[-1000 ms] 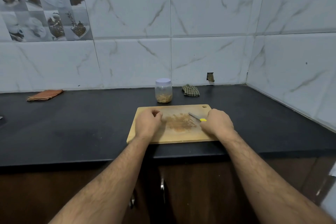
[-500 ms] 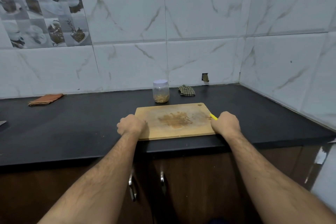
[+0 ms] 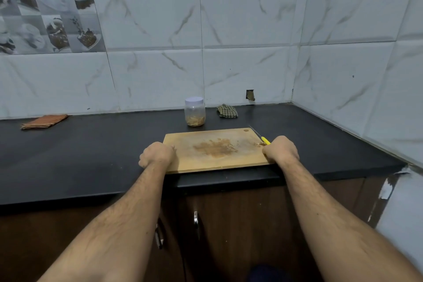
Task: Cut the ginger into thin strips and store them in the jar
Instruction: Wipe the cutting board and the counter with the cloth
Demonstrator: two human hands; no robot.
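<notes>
A wooden cutting board (image 3: 183, 144) lies at the counter's front edge, with a brown wet stain (image 3: 215, 149) in its middle. A few ginger scraps (image 3: 258, 144) sit near its right edge. Behind the board stands a clear jar (image 3: 195, 114) with a pale lid on and ginger strips at its bottom. My left hand (image 3: 156, 154) is a closed fist against the board's left edge. My right hand (image 3: 281, 150) rests at the board's right edge, closed around the yellow-handled knife (image 3: 265, 140). The knife's blade points away toward the back wall.
A folded orange cloth (image 3: 44, 121) lies far left on the black counter (image 3: 91, 144). A small checked cloth (image 3: 227, 111) sits right of the jar by the tiled wall. The side wall closes in on the right. Cabinet doors with handles (image 3: 195, 217) are below the counter.
Both hands have drawn back from the board's middle to its left and right edges. The knife has moved with my right hand from over the board to its right side.
</notes>
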